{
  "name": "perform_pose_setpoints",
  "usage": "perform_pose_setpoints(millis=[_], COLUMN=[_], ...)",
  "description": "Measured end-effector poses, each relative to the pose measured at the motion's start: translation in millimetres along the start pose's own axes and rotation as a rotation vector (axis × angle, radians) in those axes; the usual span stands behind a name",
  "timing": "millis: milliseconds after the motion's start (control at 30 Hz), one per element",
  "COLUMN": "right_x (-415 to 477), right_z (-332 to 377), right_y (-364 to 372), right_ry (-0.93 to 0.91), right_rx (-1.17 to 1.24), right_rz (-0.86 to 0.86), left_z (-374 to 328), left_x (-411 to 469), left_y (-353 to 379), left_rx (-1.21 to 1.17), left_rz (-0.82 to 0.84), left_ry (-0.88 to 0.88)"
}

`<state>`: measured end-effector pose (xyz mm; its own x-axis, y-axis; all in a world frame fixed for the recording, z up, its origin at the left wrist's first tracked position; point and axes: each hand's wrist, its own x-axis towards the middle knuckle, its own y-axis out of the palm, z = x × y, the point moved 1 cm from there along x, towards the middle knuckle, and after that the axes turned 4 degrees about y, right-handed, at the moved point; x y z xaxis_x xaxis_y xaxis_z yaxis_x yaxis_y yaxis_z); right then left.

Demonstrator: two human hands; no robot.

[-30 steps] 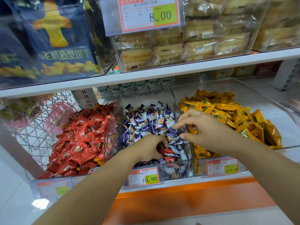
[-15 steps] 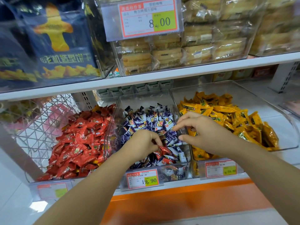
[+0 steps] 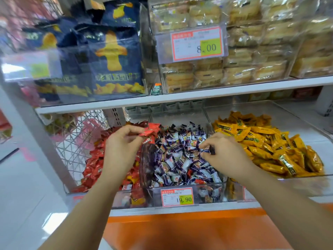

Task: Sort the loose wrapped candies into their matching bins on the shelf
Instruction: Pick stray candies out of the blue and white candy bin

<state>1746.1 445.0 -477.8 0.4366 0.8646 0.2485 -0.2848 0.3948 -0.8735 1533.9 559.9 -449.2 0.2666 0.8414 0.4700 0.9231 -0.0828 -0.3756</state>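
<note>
Head camera, nearest first: a red-and-white paper price label [image 3: 177, 196] fronts the clear plastic middle bin [image 3: 214, 194]. The right hand [image 3: 225, 154] is low over that bin, fingertips pinching a small purple-and-white wrapped candy [image 3: 205, 151], probably rooting for strays. Farther in, the left hand [image 3: 122, 150] pinches a stray red foil-wrapped candy [image 3: 150, 131], lifted over the divider toward the heap of red wrapped candies [image 3: 93, 165], where I'd say it belongs. Yellow wrapped candies [image 3: 270, 147] fill the right bin.

Left bin [image 3: 117, 197], middle bin [image 3: 209, 194], right bin [image 3: 270, 189] side by side on lower shelf [image 3: 180, 209]; biscuit packs [image 3: 243, 74] on upper shelf [image 3: 180, 98] above.
</note>
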Motion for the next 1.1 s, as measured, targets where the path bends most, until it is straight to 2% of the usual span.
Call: perform_pose_setpoints(millis=[100, 200, 367, 467, 533, 600, 633, 700, 800, 867, 967, 1100], right_x=[5.1, 7.6, 10.7, 10.7, 8.9, 5.7, 3.9, 0.4, -4.8, -7.6, -10.6, -11.7], right_z=[1.6, 2.7, 1.0, 2.6, 5.1, 5.3, 4.2, -0.1, -8.7, -15.7, -25.0, -32.0], right_y=[12.6, 19.4, 19.1, 14.9, 7.1, -3.4, -8.8, -17.9, -24.7, -26.3, -28.5, -27.3], right_ry=[0.01, 0.036, 0.051, 0.057, 0.059, 0.053, 0.039, 0.002, -0.036, -0.05, -0.084, -0.111], right_rx=[-0.018, -0.036, -0.022, -0.015, 0.021, 0.099, 0.134, 0.185, 0.222, 0.239, 0.234, 0.23], right_rz=[-0.008, 0.01, 0.025, 0.046, 0.076, 0.101, 0.107, 0.112, 0.13, 0.147, 0.18, 0.208], left_z=[28.7, 50.1, 64.2, 54.1, 39.4, 19.0, 7.0, -11.9, -17.8, -10.9, 3.6, 17.6], left_x=[9.3, 23.3, 39.3, 36.2, 28.6, 17.3, 10.9, -0.1, -11.1, -15.1, -15.2, -13.2], left_y=[-21.7, -29.7, -29.1, -30.1, -27.3, -15.8, -7.0, 16.9, 60.0, 84.1, 107.1, 122.6], left_rx=[0.127, 0.29, 0.672, 0.63, 0.605, 0.557, 0.514, 0.412, 0.364, 0.408, 0.48, 0.547], left_rz=[-0.187, -0.246, 0.048, 0.041, 0.013, 0.059, 0.13, 0.374, 0.816, 1.019, 1.189, 1.26], left_ry=[0.001, -0.012, 0.017, 0.077, 0.17, 0.292, 0.34, 0.377, 0.284, 0.215, 0.203, 0.233])
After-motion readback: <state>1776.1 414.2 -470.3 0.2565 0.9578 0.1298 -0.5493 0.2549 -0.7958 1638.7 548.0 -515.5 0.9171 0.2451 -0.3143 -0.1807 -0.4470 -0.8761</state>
